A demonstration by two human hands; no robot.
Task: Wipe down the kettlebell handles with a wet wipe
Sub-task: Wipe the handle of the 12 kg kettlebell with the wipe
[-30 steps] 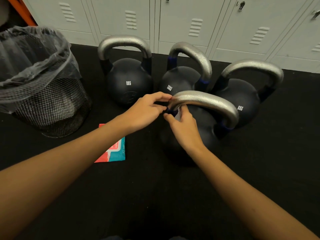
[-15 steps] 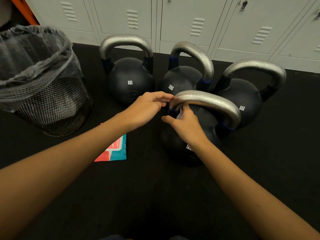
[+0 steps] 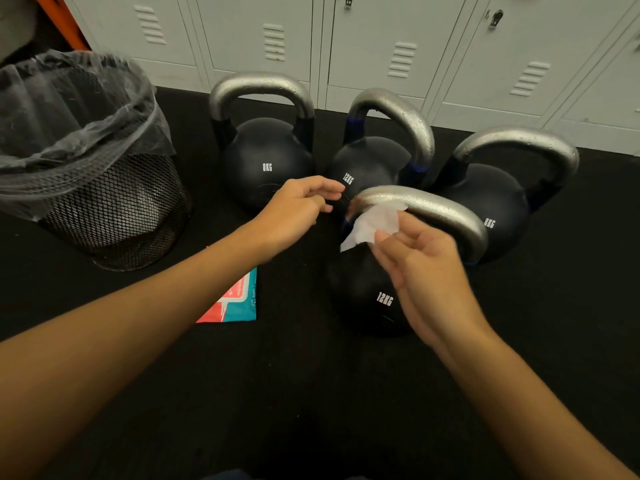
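Right hand point(image 3: 420, 258) pinches wipe point(image 3: 372, 225) against nearest kettlebell handle point(image 3: 433, 211) for rubbing | left hand point(image 3: 298, 209) curled loosely, empty, hovering beside it.

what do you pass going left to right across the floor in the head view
bin → wipes pack → left 8kg kettlebell → back 12kg kettlebell → right 8kg kettlebell

Both bare forearms extended forward and inward. Left hand point(image 3: 298, 206) held with fingers loosely curled, nothing gripped. Right hand point(image 3: 420, 258) raised, white wipe point(image 3: 372, 225) pinched at fingertips.
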